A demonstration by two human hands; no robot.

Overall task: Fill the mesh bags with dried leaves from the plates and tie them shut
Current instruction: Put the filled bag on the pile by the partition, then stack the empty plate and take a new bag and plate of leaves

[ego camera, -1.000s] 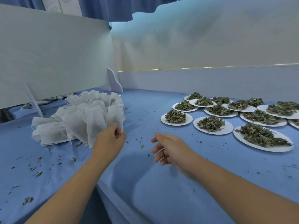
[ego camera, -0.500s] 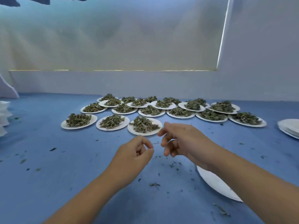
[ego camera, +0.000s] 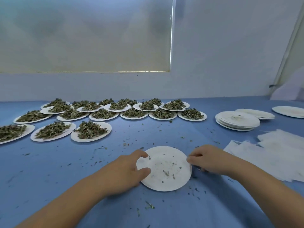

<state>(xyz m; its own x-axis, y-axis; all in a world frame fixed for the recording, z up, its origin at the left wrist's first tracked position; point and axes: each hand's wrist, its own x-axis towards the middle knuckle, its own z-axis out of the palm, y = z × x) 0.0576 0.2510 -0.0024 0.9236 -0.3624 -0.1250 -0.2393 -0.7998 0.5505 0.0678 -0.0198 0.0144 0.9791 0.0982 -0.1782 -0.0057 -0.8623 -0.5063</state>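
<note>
- The blue table (ego camera: 49, 178) carried everything: dried leaves (ego camera: 90, 130) sat heaped on plates (ego camera: 107, 132) in rows at the far left, well apart from the flat white mesh bags (ego camera: 271, 152) at the right.
- The stack of empty plates (ego camera: 236, 120) beyond the bags was, I judged, where the spent one belonged (lift it level rather than drag it over the cloth).
- The emptied plate (ego camera: 164, 185) lay nearest, with only crumbs (ego camera: 166, 173) left on it; tipping it would scatter them.
- The left hand (ego camera: 125, 170) gripped the left rim, thumb on top, and the right hand (ego camera: 209, 160) pinched the right rim. An even lift from both sides would serve best.
- Whatever part of either hand reached beneath the rim was hidden.
- Any tie strings on the bags were too small to make out.
</note>
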